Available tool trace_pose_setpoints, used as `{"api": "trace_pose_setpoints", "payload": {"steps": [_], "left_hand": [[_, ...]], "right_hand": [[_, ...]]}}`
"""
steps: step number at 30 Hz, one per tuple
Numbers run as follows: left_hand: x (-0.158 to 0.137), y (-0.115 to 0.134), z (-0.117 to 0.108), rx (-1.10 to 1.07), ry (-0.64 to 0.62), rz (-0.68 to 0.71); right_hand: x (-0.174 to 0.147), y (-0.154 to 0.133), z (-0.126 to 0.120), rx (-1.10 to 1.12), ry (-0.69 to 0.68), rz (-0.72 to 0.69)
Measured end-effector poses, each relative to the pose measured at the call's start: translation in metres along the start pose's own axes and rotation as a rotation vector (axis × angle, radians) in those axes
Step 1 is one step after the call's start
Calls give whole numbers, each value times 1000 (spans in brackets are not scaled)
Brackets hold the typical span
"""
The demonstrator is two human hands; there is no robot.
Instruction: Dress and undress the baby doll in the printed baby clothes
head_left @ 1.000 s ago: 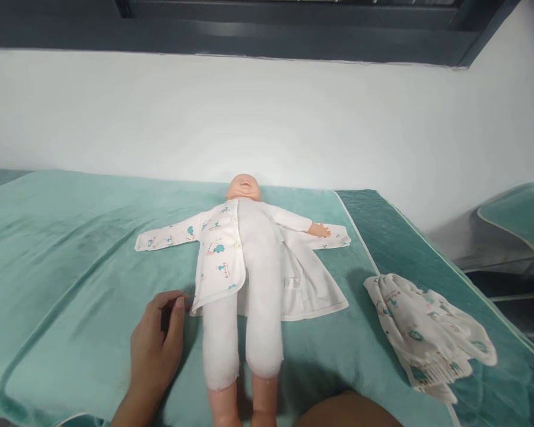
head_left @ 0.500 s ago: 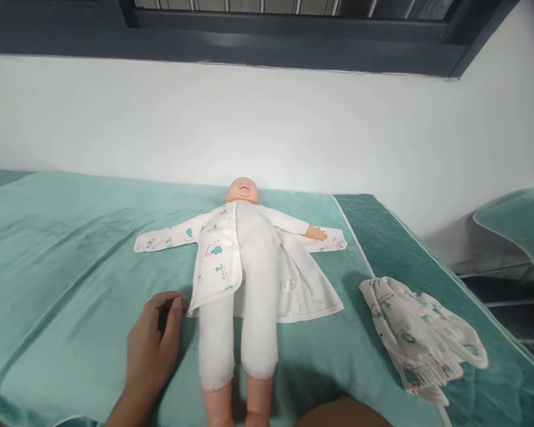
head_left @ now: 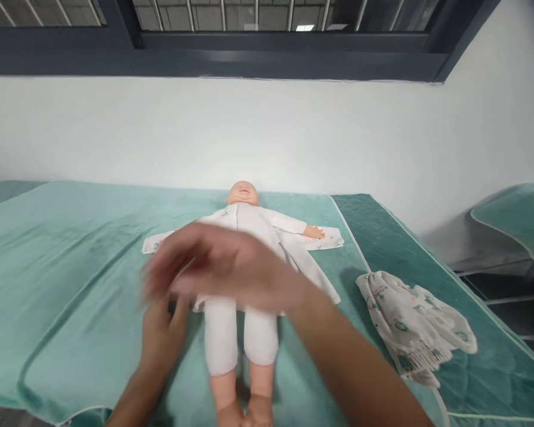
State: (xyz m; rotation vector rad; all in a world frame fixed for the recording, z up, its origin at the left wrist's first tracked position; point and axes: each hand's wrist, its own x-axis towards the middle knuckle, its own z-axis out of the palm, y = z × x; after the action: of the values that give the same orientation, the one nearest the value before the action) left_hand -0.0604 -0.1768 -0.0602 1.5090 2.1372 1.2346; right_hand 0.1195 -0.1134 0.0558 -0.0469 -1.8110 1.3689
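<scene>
A baby doll in white padding lies on its back, head toward the wall and bare feet toward me. One side of a white printed baby shirt covers its chest; the other lies spread under its padded arm. My right hand, smeared by motion, is over the doll's middle and hides much of the shirt. Its fingers bend down with a gap to the thumb, and no object shows in it. My left hand rests beside the doll's leg near the shirt's hem, its fingertips hidden behind my right hand.
Crumpled white printed baby clothing lies on the right. A light green cloth covers the bed, with a darker green cover along the right. A white wall and a dark barred window frame stand behind.
My right arm has come in from the bottom edge and reaches leftward across the doll to above my left hand. The view has tilted up slightly. My left hand stays near the shirt's hem.
</scene>
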Motion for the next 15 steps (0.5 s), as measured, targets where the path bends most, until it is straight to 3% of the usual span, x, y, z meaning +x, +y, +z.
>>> {"api": "trace_pose_setpoints", "payload": {"steps": [2, 4, 6, 7, 10, 15], "left_hand": [[7, 10, 3, -20, -17, 180], [16, 25, 10, -39, -69, 348], [31, 45, 21, -44, -167, 419], [40, 56, 27, -41, -211, 437], [69, 92, 45, 49, -310, 487], [105, 147, 74, 288, -532, 597]], "right_hand": [[-18, 11, -40, -205, 331, 72], [-46, 28, -90, -528, 778, 229], [-76, 47, -134, -754, 1113, 458], [-88, 57, -151, -758, 1223, 565], [-110, 77, -179, -699, 1295, 639], [-111, 88, -183, -541, 1392, 540]]}}
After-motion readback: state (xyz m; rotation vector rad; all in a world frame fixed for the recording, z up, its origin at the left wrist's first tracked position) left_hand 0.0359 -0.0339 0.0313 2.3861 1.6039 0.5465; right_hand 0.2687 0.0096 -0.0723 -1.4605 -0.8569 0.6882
